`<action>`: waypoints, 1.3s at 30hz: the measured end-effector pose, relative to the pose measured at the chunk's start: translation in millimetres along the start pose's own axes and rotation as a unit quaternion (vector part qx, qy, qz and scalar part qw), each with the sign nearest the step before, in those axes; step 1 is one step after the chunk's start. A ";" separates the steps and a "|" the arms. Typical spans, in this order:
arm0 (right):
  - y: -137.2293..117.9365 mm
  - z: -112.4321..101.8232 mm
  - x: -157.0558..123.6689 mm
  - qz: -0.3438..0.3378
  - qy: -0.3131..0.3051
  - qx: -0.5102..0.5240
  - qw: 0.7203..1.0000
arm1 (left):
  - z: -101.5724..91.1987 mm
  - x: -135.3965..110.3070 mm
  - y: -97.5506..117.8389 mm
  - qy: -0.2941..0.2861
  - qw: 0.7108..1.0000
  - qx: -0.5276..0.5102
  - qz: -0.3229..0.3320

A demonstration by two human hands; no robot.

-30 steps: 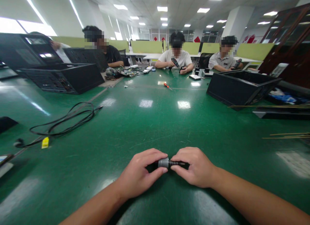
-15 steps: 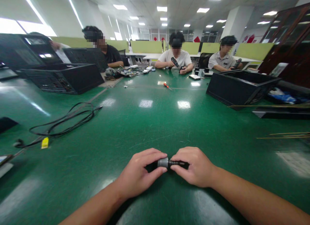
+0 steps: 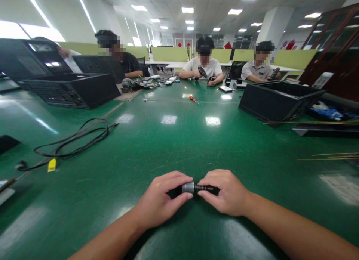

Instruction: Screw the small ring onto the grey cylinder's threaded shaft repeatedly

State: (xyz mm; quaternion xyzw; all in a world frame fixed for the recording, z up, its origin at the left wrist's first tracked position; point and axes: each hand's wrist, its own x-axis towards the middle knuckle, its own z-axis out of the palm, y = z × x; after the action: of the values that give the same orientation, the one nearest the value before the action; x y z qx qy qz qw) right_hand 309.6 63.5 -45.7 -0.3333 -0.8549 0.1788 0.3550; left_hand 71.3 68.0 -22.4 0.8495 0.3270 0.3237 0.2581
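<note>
At lower centre, the left hand [image 3: 165, 194] curls closed around a grey metallic cylinder [image 3: 188, 187]; the right hand [image 3: 228, 192] pinches a black ribbed rod [image 3: 202, 188]. They align end-to-end; whether joined is unclear.

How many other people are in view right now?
4: one person in black at left, a second person in the middle, a third person at right, and a fourth person partly hidden behind the far-left case. Others may be hidden.
</note>
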 end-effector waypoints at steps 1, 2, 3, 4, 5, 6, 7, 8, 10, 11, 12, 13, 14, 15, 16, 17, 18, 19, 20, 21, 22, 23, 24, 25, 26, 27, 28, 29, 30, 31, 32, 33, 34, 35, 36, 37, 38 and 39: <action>0.2 0.0 0.0 0.000 0.000 0.001 1.000 | -0.1 0.1 0.0 0.001 1.000 0.001 0.000; 0.4 0.1 0.0 0.000 0.001 0.001 1.000 | -0.2 0.2 -0.1 0.001 1.000 0.002 0.000; 0.4 0.2 0.0 0.000 0.001 0.001 1.000 | -0.3 0.4 -0.1 0.002 1.000 0.001 0.000; 0.4 0.2 0.1 0.000 0.000 0.000 1.000 | -0.3 0.5 -0.2 0.003 1.000 0.001 0.002; 0.3 0.2 0.2 0.000 0.001 0.000 1.000 | -0.2 0.7 -0.3 0.004 1.000 0.001 0.004; 0.1 0.2 0.3 0.000 0.000 0.000 1.000 | -0.2 0.8 -0.4 0.005 1.000 0.000 0.006; -0.2 0.2 0.4 0.001 0.000 0.000 1.000 | -0.2 0.9 -0.4 0.006 1.000 0.000 0.007; -0.5 0.1 0.5 0.002 0.000 0.000 1.000 | -0.2 0.9 -0.4 0.007 1.000 0.001 0.007; -0.9 -0.3 0.7 0.004 0.002 -0.002 1.000 | -0.4 0.7 -0.1 0.007 1.000 0.003 0.006; -1.0 -0.5 0.7 0.004 0.002 -0.003 1.000 | -0.5 0.6 0.1 0.005 1.000 0.003 0.005; -1.0 -0.7 0.8 0.003 0.003 -0.004 1.000 | -0.7 0.4 0.2 0.005 1.000 0.004 0.005; -1.0 -0.9 0.8 0.003 0.003 -0.005 1.000 | -0.8 0.3 0.3 0.005 1.000 0.005 0.005; -0.9 -1.1 0.8 0.002 0.003 -0.007 1.000 | -0.9 0.3 0.3 0.005 1.000 0.005 0.005; -0.7 -1.2 0.8 0.001 0.003 -0.008 1.000 | -1.0 0.2 0.2 0.006 1.000 0.006 0.005; -0.6 -1.2 0.8 0.001 0.004 -0.009 1.000 | -1.0 0.2 0.0 0.008 1.000 0.006 0.006; -0.5 -1.2 0.7 0.000 0.005 -0.009 1.000 | -1.0 0.3 -0.2 0.009 1.000 0.007 0.007; -0.4 -1.2 0.7 0.000 0.006 -0.009 1.000 | -1.0 0.3 -0.5 0.009 1.000 0.008 0.009; -0.4 -1.2 0.6 0.000 0.007 -0.009 1.000 | -0.9 0.3 -0.7 0.010 1.000 0.008 0.009; -0.4 -1.2 0.6 0.000 0.008 -0.008 1.000 | -0.8 0.3 -0.9 0.011 1.000 0.009 0.011; -0.5 -1.3 0.6 0.000 0.008 -0.007 1.000 | -0.7 0.2 -1.0 0.012 1.000 0.009 0.013; -0.6 -1.4 0.7 0.000 0.009 -0.006 1.000 | -0.7 0.1 -1.1 0.013 1.000 0.010 0.015; -0.6 -1.4 0.7 0.000 0.009 -0.005 1.000 | -0.7 0.0 -1.2 0.015 1.000 0.011 0.017; -0.5 -1.5 0.7 0.001 0.009 -0.005 1.000 | -0.7 -0.2 -1.2 0.017 1.000 0.012 0.019; -0.5 -1.6 0.7 0.002 0.008 -0.005 1.000 | -0.9 -0.3 -1.3 0.018 1.000 0.014 0.021; -0.4 -1.6 0.7 0.004 0.007 -0.005 1.000 | -1.0 -0.4 -1.4 0.019 0.999 0.016 0.020; -0.2 -1.6 0.6 0.005 0.007 -0.004 1.000 | -1.2 -0.5 -1.6 0.019 0.999 0.018 0.019; -0.1 -1.6 0.6 0.007 0.007 -0.004 1.000 | -1.4 -0.6 -1.7 0.018 0.999 0.019 0.017; -0.1 -1.5 0.5 0.008 0.007 -0.004 1.000 | -1.6 -0.6 -1.9 0.019 0.999 0.020 0.017; -0.1 -1.5 0.4 0.010 0.007 -0.004 1.000 | -1.7 -0.6 -2.0 0.019 0.999 0.021 0.015; -0.1 -1.5 0.4 0.010 0.008 -0.004 1.000 | -1.9 -0.5 -2.0 0.019 0.999 0.022 0.014; -0.2 -1.5 0.3 0.011 0.008 -0.003 1.000 | -2.0 -0.5 -2.0 0.019 0.999 0.023 0.014; -0.3 -1.5 0.2 0.012 0.007 -0.003 1.000 | -2.1 -0.5 -1.9 0.018 0.999 0.023 0.014; -0.4 -1.5 0.1 0.014 0.007 -0.004 1.000 | -2.3 -0.5 -1.8 0.017 0.999 0.024 0.013; -0.5 -1.5 0.0 0.015 0.006 -0.004 1.000 | -2.4 -0.5 -1.7 0.016 1.000 0.024 0.012; -0.6 -1.4 -0.1 0.016 0.005 -0.005 1.000 | -2.6 -0.6 -1.6 0.014 1.000 0.024 0.012; -0.7 -1.4 -0.2 0.017 0.004 -0.006 1.000 | -2.8 -0.6 -1.5 0.014 1.000 0.024 0.012; -0.7 -1.3 -0.3 0.018 0.003 -0.006 1.000 | -2.9 -0.6 -1.6 0.013 1.000 0.024 0.013; -0.7 -1.2 -0.4 0.019 0.001 -0.006 1.000 | -3.0 -0.7 -1.6 0.014 1.000 0.024 0.014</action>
State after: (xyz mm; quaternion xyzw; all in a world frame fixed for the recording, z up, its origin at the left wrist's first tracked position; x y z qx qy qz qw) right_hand 310.3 62.8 -44.7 -0.3518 -0.8489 0.1804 0.3507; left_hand 68.1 69.2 -21.8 0.8554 0.3264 0.3309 0.2286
